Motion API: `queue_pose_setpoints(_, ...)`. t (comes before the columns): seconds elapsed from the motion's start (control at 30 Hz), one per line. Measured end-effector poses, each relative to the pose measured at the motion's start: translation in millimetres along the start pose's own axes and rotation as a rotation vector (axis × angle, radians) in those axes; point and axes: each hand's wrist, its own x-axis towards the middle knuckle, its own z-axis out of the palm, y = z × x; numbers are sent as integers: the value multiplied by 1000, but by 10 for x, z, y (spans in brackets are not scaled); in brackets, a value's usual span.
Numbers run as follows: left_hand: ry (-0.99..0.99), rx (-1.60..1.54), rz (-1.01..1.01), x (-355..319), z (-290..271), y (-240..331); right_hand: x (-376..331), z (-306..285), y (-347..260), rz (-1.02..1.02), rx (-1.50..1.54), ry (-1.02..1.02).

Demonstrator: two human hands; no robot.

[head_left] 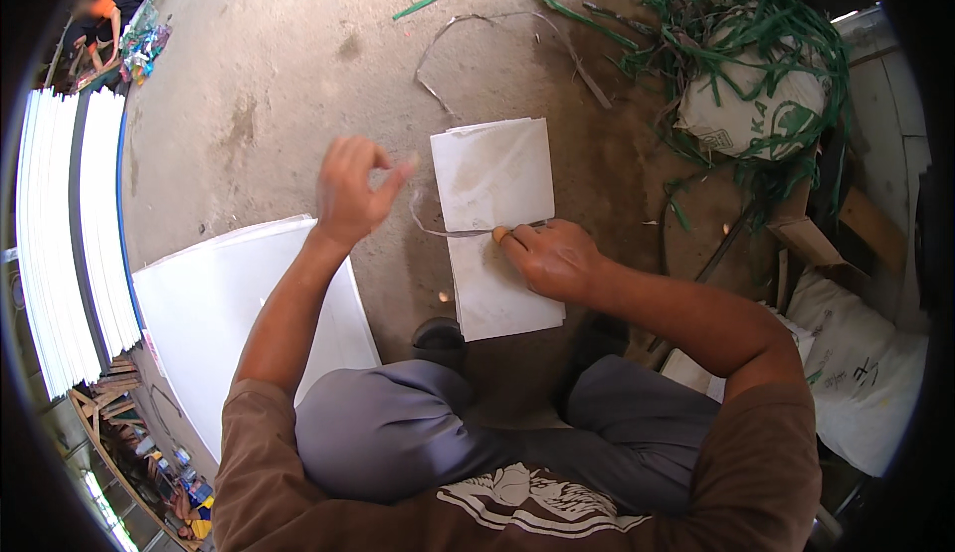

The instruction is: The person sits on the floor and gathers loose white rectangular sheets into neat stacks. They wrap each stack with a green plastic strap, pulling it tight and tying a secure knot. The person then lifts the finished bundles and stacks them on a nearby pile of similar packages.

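Observation:
A small stack of white sheets (494,176) lies on the floor between my feet, its surface smudged. Across its middle runs a thin greyish plastic strap (435,233), one end curling loose off the left side. My right hand (547,257) rests on the stack with its fingers closed on the strap, the thumb pressing it down. My left hand (355,189) is raised to the left of the stack, apart from it. Motion smears its fingers, so whether they hold anything cannot be made out.
Larger white sheets (244,298) lie at my left. Beyond stand tall white stacks (50,224). At far right, green strips (736,15) tangle over a white sack (741,109); another sack (870,373) lies nearer. A long strap (517,15) loops ahead. Another person (109,10) is at far left.

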Motion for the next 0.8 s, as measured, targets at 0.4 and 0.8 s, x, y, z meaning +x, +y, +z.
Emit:
queue_pose_setpoints(0.4, -590, -525, -30, -282, -1, -348, 8, -84, 5, 3, 17, -27)
queue_pose_setpoints(0.8, -476, -312, 533, 1676, 770, 157, -73, -50, -59, 25, -57, 27)
